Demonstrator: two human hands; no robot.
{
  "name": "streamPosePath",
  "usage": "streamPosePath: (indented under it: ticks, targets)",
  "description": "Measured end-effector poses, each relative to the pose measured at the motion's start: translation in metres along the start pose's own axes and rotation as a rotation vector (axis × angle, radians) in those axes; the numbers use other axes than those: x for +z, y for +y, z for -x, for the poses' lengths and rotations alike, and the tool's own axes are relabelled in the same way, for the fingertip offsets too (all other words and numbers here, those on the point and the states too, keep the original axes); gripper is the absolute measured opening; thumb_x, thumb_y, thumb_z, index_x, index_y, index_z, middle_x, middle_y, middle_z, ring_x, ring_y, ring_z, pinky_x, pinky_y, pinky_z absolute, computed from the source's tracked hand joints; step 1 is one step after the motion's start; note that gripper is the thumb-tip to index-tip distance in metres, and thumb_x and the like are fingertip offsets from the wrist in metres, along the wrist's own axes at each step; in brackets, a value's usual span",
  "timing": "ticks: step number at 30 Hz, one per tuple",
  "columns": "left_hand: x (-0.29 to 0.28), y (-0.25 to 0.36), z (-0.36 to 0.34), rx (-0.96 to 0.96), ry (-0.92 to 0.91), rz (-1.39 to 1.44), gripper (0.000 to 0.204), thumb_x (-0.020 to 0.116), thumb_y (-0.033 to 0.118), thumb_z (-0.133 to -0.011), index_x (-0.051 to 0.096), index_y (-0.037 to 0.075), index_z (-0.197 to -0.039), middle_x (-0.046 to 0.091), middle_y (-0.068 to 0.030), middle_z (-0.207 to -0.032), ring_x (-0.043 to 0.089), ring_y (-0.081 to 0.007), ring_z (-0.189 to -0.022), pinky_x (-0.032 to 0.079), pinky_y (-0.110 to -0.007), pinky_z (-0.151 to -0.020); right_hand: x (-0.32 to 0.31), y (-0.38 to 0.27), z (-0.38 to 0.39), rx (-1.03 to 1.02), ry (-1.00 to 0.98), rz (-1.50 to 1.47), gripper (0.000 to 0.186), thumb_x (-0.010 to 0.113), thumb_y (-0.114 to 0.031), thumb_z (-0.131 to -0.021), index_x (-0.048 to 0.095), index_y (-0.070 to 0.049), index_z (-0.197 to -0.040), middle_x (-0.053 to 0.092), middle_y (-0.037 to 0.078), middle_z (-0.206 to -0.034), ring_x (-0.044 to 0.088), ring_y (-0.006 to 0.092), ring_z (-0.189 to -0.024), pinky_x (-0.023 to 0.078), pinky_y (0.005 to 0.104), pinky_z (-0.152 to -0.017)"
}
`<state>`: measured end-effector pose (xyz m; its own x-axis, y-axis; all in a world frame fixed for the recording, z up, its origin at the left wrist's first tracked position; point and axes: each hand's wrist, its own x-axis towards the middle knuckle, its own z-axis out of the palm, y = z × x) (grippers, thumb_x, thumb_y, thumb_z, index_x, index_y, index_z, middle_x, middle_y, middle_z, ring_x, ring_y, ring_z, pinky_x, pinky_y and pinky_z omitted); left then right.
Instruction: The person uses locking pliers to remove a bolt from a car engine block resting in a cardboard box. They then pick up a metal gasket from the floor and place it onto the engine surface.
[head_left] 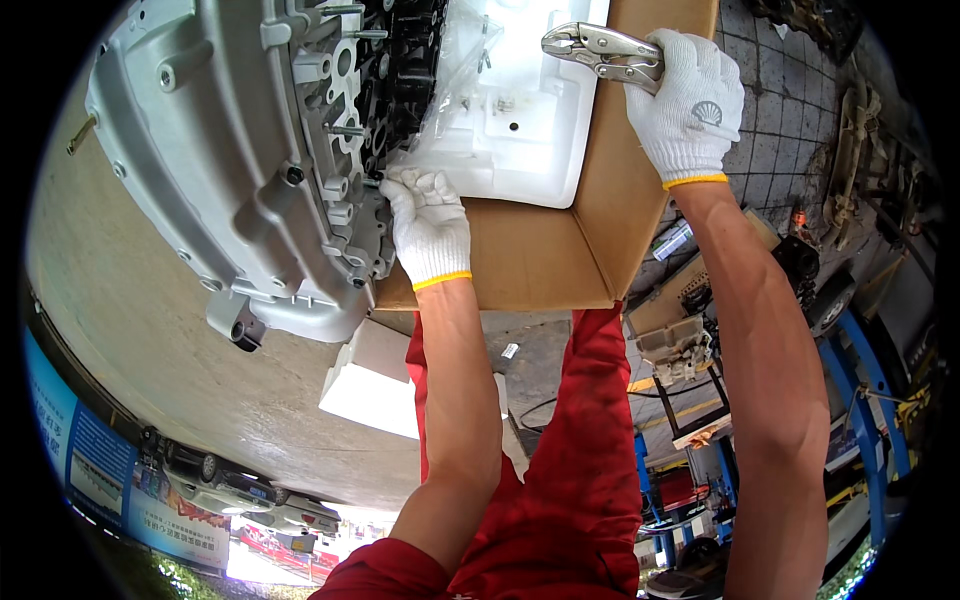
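Gripping locking pliers [612, 55] in the right hand [690, 105], with gloved fingers wrapped tight round the handles. Aimed left, nose over the upper right of a white foam tray [545, 165]. Reaching up from the lower right, right forearm [755, 310] nearly straight, wrist beside the right wall of a cardboard box [520, 240]. Bent at the left elbow, with left forearm [455, 370] angled up to a silver-cased engine [225, 130]. Held at the engine's lower right edge: left hand [430, 220], fingers curled inward, just beside a metal stud [370, 183]. Cannot tell if pinching it or merely touching.

Printed dark on the back of the right glove: a round mark. Banded yellow at both glove cuffs. Lettered white on blue at lower left: a banner [100, 465], bent by lens. Labelled too, too small to read: a blue-and-white container [672, 240] right of the box.

Running just below the left wrist: box's near edge. Showing between tray rim and that edge: a strip of brown cardboard. Bounded left by the engine, right by the box wall, then grey tiled floor [775, 95]. Set well apart, both hands, with tray between.
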<state>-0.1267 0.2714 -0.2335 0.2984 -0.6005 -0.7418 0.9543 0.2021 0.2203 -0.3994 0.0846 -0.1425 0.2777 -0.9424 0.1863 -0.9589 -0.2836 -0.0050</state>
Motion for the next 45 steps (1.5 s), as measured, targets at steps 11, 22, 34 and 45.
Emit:
streamPosePath:
  ticks: [11,22,34,45]
  targets:
    - [0.0,-0.004,0.0,0.065,0.042,-0.052,0.029,0.076,0.038,-0.112,0.068,0.011,-0.118,0.065,0.0034,-0.1,0.062,-0.0138,-0.094,0.056,-0.032,-0.087,-0.003,0.001,0.0,0.02,-0.014,-0.011,0.045,0.093,-0.023,-0.082,0.076,-0.016,-0.123,0.077,0.009,-0.117,0.073,0.0362,-0.111,0.057,0.0502,-0.1]
    - [0.003,-0.007,0.005,0.096,0.019,-0.139,0.03,0.073,0.04,-0.114,0.068,0.012,-0.126,0.068,0.0036,-0.106,0.066,-0.0154,-0.1,0.058,-0.034,-0.099,-0.007,-0.002,-0.001,0.041,-0.025,0.001,0.042,0.092,-0.024,-0.083,0.077,-0.015,-0.12,0.077,0.009,-0.117,0.073,0.0381,-0.111,0.058,0.0517,-0.098]
    - [-0.006,-0.002,0.005,0.057,0.068,-0.12,0.031,0.069,0.04,-0.117,0.074,0.012,-0.13,0.076,0.0007,-0.115,0.072,-0.0198,-0.106,0.061,-0.04,-0.106,-0.009,0.002,-0.009,0.024,-0.015,-0.126,0.041,0.092,-0.034,-0.076,0.077,-0.017,-0.109,0.076,0.008,-0.105,0.073,0.0346,-0.102,0.056,0.0512,-0.094]
    - [-0.021,-0.017,-0.008,0.256,0.074,-0.089,0.027,0.068,0.033,-0.117,0.076,0.009,-0.127,0.078,-0.0012,-0.109,0.069,-0.0201,-0.093,0.057,-0.037,-0.089,-0.014,0.011,-0.003,0.036,-0.054,-0.372,0.044,0.091,-0.033,-0.077,0.077,-0.023,-0.118,0.072,0.003,-0.113,0.067,0.0293,-0.118,0.033,0.0629,-0.133]
